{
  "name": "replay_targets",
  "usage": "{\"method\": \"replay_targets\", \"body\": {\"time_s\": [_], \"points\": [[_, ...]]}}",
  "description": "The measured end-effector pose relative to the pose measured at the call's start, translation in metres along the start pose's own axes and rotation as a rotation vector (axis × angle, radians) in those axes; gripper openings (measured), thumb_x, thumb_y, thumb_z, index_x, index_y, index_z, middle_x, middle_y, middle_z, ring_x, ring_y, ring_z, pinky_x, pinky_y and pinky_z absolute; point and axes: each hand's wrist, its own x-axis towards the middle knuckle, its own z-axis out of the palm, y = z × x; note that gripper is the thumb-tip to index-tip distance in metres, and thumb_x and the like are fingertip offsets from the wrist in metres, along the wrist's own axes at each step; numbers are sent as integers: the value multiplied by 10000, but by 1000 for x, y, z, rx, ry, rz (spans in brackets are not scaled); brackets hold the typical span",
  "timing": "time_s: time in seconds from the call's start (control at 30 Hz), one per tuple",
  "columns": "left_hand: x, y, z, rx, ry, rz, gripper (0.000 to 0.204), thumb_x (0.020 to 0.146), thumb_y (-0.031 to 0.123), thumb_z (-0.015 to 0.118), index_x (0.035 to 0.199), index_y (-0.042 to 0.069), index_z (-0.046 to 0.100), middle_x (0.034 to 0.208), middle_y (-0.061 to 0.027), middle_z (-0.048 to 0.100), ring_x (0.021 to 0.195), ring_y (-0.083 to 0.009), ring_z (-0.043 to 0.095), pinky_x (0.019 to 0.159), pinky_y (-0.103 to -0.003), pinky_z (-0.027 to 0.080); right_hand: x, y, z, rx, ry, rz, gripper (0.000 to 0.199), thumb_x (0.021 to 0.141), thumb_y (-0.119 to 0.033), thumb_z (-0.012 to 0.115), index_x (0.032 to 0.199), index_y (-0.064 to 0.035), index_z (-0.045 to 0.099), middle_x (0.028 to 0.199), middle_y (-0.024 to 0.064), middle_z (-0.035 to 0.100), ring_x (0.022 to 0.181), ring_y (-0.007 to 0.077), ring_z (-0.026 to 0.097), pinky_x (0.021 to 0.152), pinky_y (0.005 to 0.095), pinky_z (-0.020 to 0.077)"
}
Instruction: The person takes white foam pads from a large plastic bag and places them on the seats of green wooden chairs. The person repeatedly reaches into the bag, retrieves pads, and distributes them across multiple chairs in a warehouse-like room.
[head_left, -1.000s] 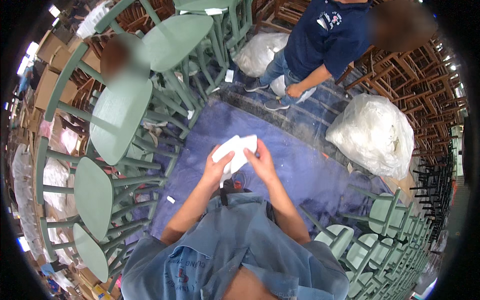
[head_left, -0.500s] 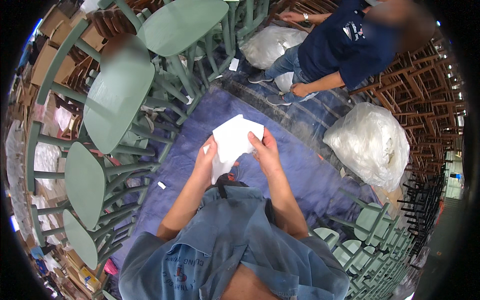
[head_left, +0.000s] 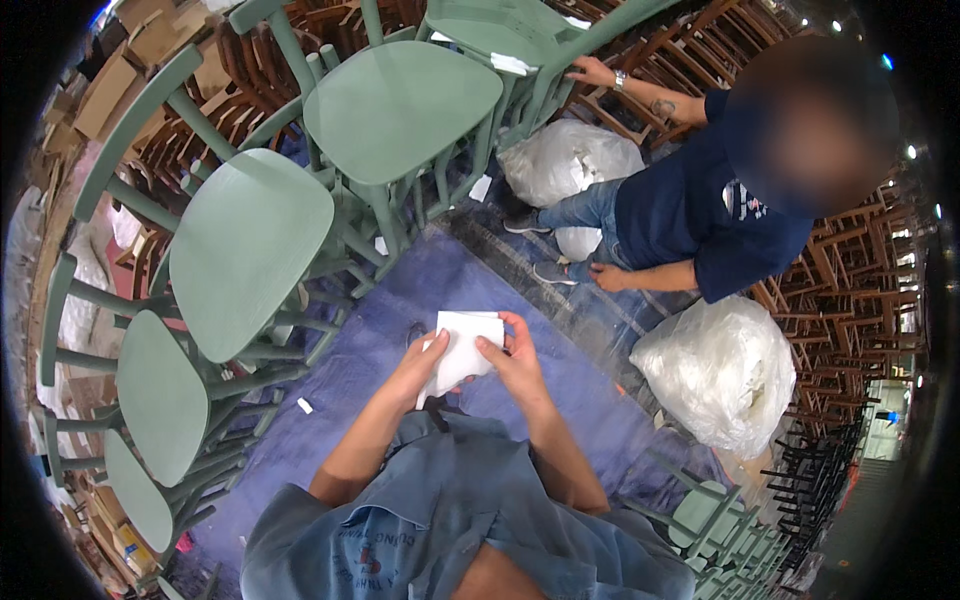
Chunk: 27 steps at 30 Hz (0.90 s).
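Holding white folded sheet (head_left: 462, 350), left hand (head_left: 424, 366), right hand (head_left: 513, 362), green chairs (head_left: 250, 250) beside

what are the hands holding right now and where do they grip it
A white folded sheet, held between both hands: the left hand grips its left edge, and the right hand pinches its right side with the thumb on top.

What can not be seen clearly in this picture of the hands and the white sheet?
Head view only:
- The white sheet's lower part: covered by the left hand and right hand.
- The sheet's material, paper or cloth: too small to tell.
- What fills the clear plastic bag: blurred by its wrinkled film.
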Motion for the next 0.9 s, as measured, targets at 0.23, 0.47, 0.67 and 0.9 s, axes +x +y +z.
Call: {"method": "replay_targets", "body": {"time_s": [0.23,0.47,0.67,0.9], "points": [[42,71,-23,180,71,88,428,1026,281,718,1342,22,589,1066,-127,751,816,-209,761,616,-315,638,87,-22,30,-91,-61,4,482,986,-267,787,1343,10,620,1197,99,727,1065,152,678,913,309,545],[83,132,-39,184,67,111,402,1027,272,717,1346,49,616,1040,-91,756,795,-166,745,595,-285,609,145,-41,52,-52,-33,-51,398,1022,-236,741,1323,7,647,1190,63,729,1091,129,658,959,303,524],[96,153,-44,169,57,121,379,1021,270,725,1322,60,632,1006,-86,753,762,-149,729,562,-278,584,168,-48,64,-31,-21,-63,391,1028,-237,732,1320,9,648,1209,62,717,1094,122,647,956,296,519],[96,153,-47,159,51,114,438,1028,260,706,1378,35,570,1066,-127,746,806,-202,754,603,-315,629,177,-48,65,-8,-72,-56,399,1022,-256,737,1309,8,652,1183,55,716,1068,120,646,941,297,523]]}}
